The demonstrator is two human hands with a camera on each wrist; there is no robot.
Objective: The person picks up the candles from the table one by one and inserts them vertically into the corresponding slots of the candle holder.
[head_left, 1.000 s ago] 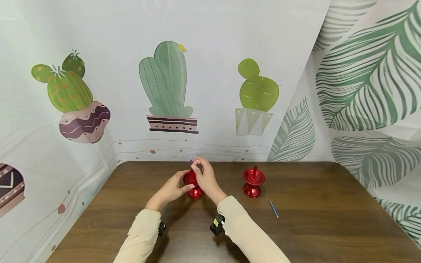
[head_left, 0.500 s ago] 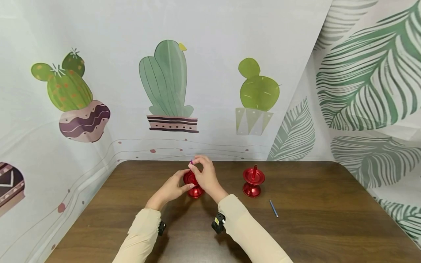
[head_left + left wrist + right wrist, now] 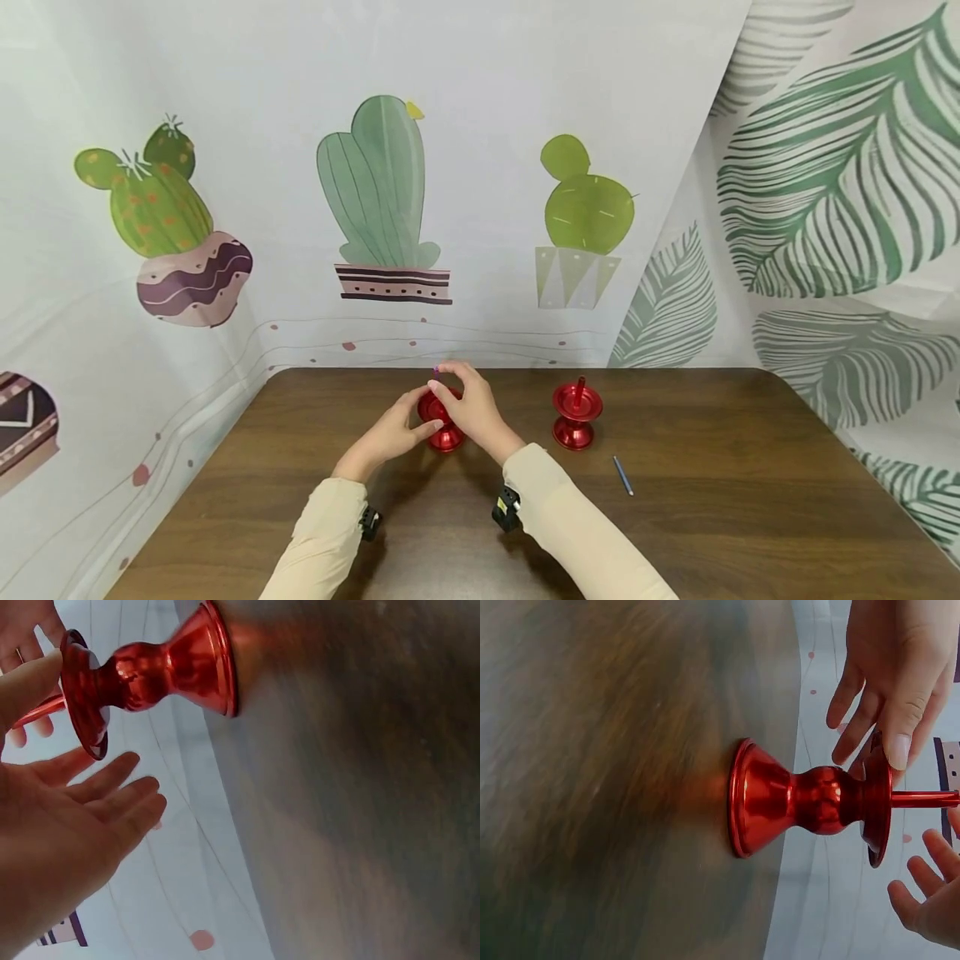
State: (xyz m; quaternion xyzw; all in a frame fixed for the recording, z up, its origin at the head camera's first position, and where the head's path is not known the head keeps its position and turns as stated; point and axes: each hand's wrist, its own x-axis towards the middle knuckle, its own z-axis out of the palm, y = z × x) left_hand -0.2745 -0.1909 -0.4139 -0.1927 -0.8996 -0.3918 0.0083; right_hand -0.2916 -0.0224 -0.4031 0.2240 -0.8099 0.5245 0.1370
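Observation:
A shiny red metal candle holder (image 3: 446,438) stands upright on the table, its wide dish (image 3: 877,802) above a waisted stem. My left hand (image 3: 387,432) grips the dish rim from the left, thumb in front, other fingers spread behind. A thin red post (image 3: 924,799) rises from the dish. At its top shows the small purple tip of a slim stick (image 3: 437,368); the rest is hidden by my right hand (image 3: 474,410). That hand's thumb and index finger pinch around the stick, while its other fingers stay loosely extended.
To the right stands a second matching red candle holder (image 3: 577,415) with a bare post. Nearby a slim blue stick (image 3: 622,476) lies on the brown wooden table (image 3: 720,500). A cactus-printed cloth (image 3: 487,167) hangs behind the table's far edge.
My right thumb has shifted slightly left and down, and less of the purple stick shows above the fingers. The left hand and both candle holders stay in place.

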